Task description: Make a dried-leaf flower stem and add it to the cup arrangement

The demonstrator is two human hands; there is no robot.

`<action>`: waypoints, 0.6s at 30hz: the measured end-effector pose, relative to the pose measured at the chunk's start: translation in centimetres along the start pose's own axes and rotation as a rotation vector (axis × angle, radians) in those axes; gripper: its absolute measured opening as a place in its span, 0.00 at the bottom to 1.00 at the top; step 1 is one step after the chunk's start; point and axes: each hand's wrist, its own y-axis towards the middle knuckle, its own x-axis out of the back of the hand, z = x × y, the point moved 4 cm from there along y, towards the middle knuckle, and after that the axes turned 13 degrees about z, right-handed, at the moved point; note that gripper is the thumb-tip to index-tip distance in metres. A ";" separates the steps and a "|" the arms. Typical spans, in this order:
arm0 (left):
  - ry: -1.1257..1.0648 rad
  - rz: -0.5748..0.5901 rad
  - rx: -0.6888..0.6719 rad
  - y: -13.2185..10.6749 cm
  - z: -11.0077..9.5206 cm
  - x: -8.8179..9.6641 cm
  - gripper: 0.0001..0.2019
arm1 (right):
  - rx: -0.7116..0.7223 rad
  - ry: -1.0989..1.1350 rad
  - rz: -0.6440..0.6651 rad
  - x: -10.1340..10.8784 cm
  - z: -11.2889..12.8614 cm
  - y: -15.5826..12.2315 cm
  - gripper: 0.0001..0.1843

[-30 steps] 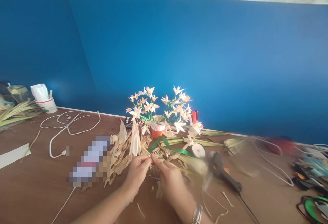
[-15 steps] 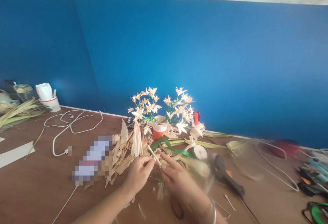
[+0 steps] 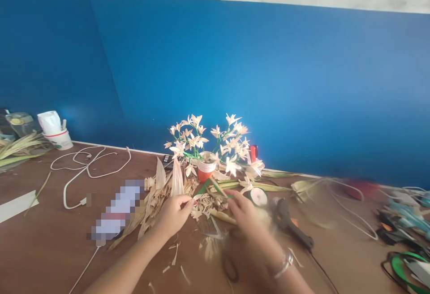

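Note:
My left hand [image 3: 172,215] rests on the brown table [image 3: 50,249] with its fingertips pinched together at the edge of a heap of dried leaf strips [image 3: 157,195]; what they pinch is too small to name. My right hand [image 3: 247,211] is smeared by motion and closed round a thin pale stick [image 3: 218,187] that points up and left toward the orange cup [image 3: 204,173]. That cup holds a bunch of pale handmade flowers [image 3: 211,141] on green stems. A green ribbon [image 3: 203,188] lies just beyond my fingers.
A white tape roll [image 3: 259,196] and a black glue gun [image 3: 290,226] lie right of my right hand, scissors [image 3: 230,265] near my wrist. White cables [image 3: 89,168] loop at the left, near a white cup [image 3: 58,135] and palm leaves [image 3: 16,148]. Blue boards [image 3: 268,83] stand behind.
My hands have drawn apart. The right hand moved right and away from me with the stick; the left hand stayed by the leaf heap.

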 end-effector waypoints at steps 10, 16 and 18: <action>0.338 0.039 0.012 -0.2 0.5 -1.1 0.10 | 0.046 -0.329 0.403 -2.0 2.9 -3.3 0.13; 0.422 0.054 -0.055 -0.3 0.6 -1.8 0.11 | 0.082 -0.585 0.303 -3.4 2.2 -2.0 0.12; 0.436 0.067 -0.084 -0.5 0.6 -1.9 0.12 | -0.034 -0.667 0.215 -1.8 1.8 -1.5 0.13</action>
